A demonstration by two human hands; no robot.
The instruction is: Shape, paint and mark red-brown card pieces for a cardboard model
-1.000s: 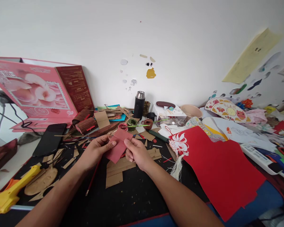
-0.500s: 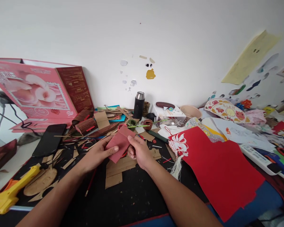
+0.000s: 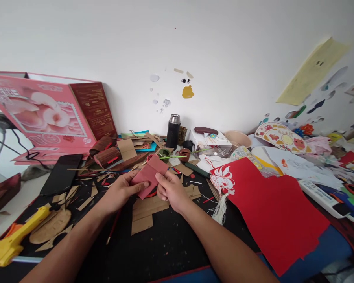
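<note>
- Both of your hands pinch the dull red piece (image 3: 149, 175): your left hand (image 3: 122, 191) has its thumb laid across the lower left edge, fingers closed beneath, and your right hand (image 3: 171, 188) nips the right edge between thumb and fingertips.
- The piece is held clear of the black mat (image 3: 165, 247), above the brown cardboard strips (image 3: 149, 208), tilted with its far corner toward the wall.
- Compared with half a second ago, the piece looks a little lower and more bunched, its right edge drawn in under your right thumb. A second ago it lay flatter and hung longer toward you.
- That reads as you folding or rolling it between the fingers, though the crease itself is hidden behind your hands.
- Just right of your right wrist lies the large red sheet (image 3: 271, 212) with its white flower cut-out and tassel (image 3: 221, 208).
- At far left the yellow tool (image 3: 14, 237) rests on the mat edge, and a dark phone (image 3: 61, 174) lies beyond it.
</note>
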